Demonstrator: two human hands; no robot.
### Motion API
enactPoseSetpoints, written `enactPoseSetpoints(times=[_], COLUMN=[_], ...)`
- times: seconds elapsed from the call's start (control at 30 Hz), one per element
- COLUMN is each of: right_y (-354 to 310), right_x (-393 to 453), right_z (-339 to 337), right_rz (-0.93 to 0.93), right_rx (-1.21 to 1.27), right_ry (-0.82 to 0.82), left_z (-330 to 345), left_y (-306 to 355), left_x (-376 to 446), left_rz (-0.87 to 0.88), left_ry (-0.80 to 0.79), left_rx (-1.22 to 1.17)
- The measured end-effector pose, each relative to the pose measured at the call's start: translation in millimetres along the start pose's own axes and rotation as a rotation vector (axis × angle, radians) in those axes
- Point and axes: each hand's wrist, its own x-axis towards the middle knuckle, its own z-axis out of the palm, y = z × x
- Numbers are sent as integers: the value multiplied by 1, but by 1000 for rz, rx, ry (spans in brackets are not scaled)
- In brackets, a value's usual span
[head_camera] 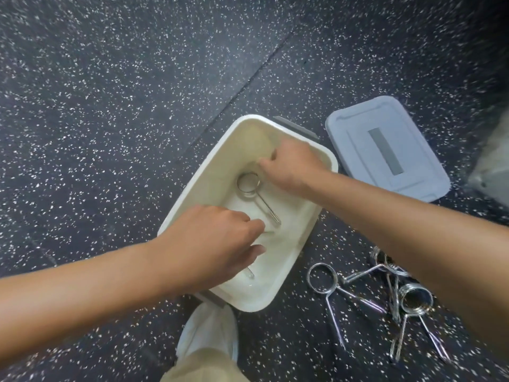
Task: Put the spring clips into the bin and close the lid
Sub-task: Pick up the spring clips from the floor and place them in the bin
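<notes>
Both hands are held in the bin: left hand curled over a clip, grip can't be told; right hand loosely curled, apparently empty. One clip lies inside; clips wait on floor; lid off. Risk: handles tangled, bin tipped.

Both forearms are bare (no sleeves showing), with tan trousers and a white shoe below.

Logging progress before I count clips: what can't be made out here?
Head view only:
- Left hand covers a second clip in the bin; only a wire end shows.
- Right hand: grip hidden.
- Right forearm crosses the clips on the floor; count unclear.
- Pale blur beside the lid: unidentifiable.
</notes>
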Motion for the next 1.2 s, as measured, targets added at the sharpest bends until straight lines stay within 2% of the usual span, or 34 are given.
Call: enactPoseSetpoints(times=[0.13,0.2,0.27,0.37,0.43,0.6,0.7,0.83,0.9,1.03,1.1,1.2], right_y=[18,39,67,113,149,229,252,253,249,236,232,234], right_x=[-46,-70,-93,-126,-142,-157,-158,-157,-156,-161,-160,-152], right_z=[-52,-69,-81,-89,-85,-59,-41,-16,-2,16,21,24], right_rz=[-100,-92,-31,104,192,421,513,584,557,256,151,93], right_rx=[44,44,39,51,32,97,141,394,387,-107,-241,-363], right_ry=[84,108,97,55,39,10,-10,-97,-97,50,67,45], left_z=[-13,-16,-17,-17,-15,11,38,72,85,103,108,110], left_y=[14,24,36,61,81,113,122,128,128,121,119,120], left_x=[10,16,22,34,44,71,92,109,114,118,121,127], left_rz=[15,39,68,105,150,220,177,141,125,84,70,34], left_ry=[-7,13,32,-48,-94,-94,-124,-188,-237,-313,-321,-345], left_rx=[-12,-1,10,-47,-59,-75,-88,-21,37,100,88,79])
